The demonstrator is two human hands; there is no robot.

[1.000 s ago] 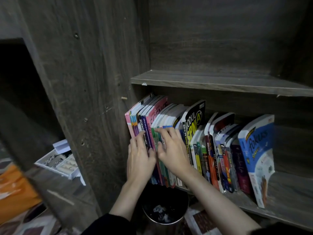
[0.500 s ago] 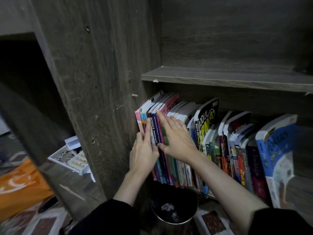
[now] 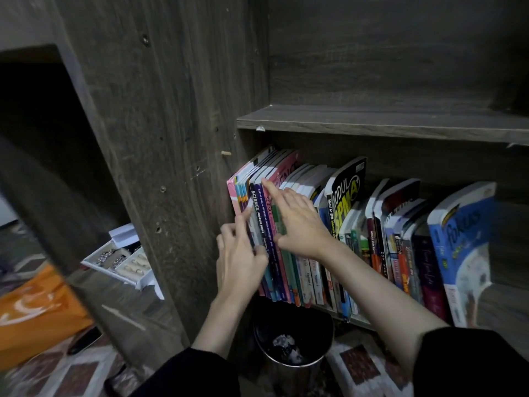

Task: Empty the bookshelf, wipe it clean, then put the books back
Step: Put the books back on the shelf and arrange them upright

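Note:
A row of books stands leaning left on the lower board (image 3: pixel 505 306) of a dark wooden bookshelf (image 3: pixel 372 123). My left hand (image 3: pixel 239 257) pinches the thin books at the far left (image 3: pixel 243 181), thumb across a dark "Science" spine (image 3: pixel 257 207). My right hand (image 3: pixel 299 222) lies flat on the neighbouring spines, its forefinger touching the top of a pink "Science" book (image 3: pixel 282 173). Further right stand a black "Modul SPM" book (image 3: pixel 347 190) and a blue "Fokus" book (image 3: pixel 463 242). The upper shelf holds nothing.
A black waste bin (image 3: pixel 292 346) with crumpled paper stands on the floor right under my hands. Left of the shelf's side panel (image 3: pixel 171 138) lies a white tray of small items (image 3: pixel 123 262) and an orange bag (image 3: pixel 34 316). A patterned rug covers the floor.
My right forefinger has slid up the spines to the top of the pink book. My left hand has closed its thumb and fingers on the leftmost thin books. The view has shifted slightly.

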